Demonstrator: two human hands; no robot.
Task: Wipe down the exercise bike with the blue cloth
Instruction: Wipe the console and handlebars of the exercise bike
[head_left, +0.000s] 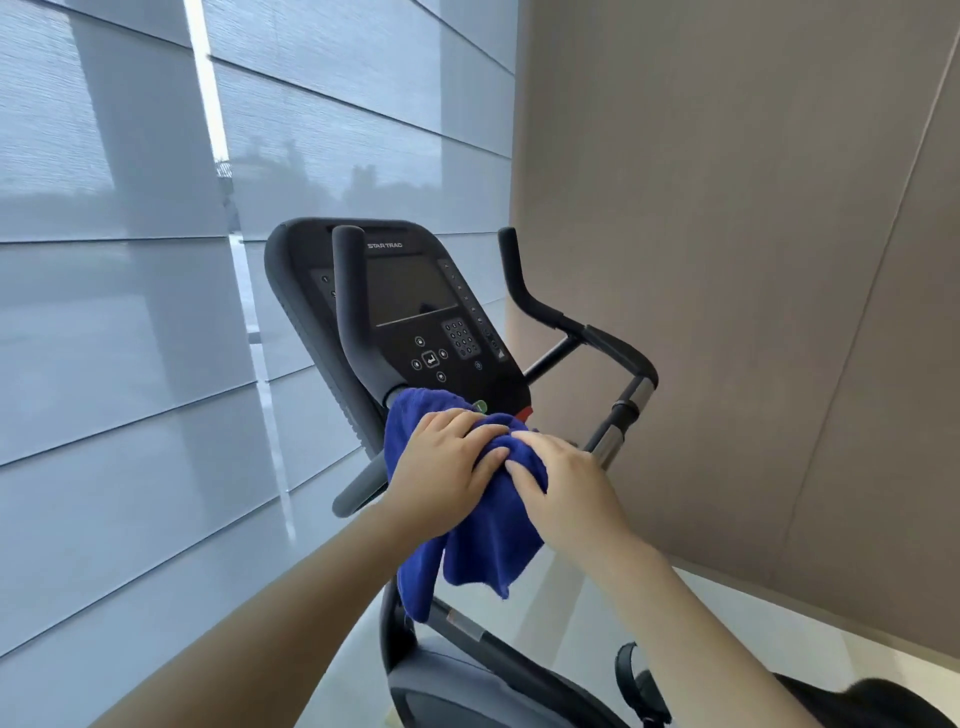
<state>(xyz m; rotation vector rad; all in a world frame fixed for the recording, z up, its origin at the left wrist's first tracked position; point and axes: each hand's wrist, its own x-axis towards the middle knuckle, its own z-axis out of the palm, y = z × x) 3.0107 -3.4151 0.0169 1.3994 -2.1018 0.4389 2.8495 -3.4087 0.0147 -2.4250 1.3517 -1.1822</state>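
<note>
The black exercise bike (415, 306) stands in front of me, its dark console screen and keypad facing me. A blue cloth (488, 545) is bunched over the base of the left handlebar, just below the console, with a long fold hanging down. My left hand (441, 462) presses on the cloth from the left. My right hand (561, 488) grips the cloth from the right, fingers curled into the fabric. The handlebar part under the cloth is hidden.
The right handlebar (571, 322) with a chrome stem curves up beside a beige wall (753, 260). A window with grey roller blinds (130, 312) fills the left side. The bike's frame and a pedal (639, 680) lie below, over a pale floor.
</note>
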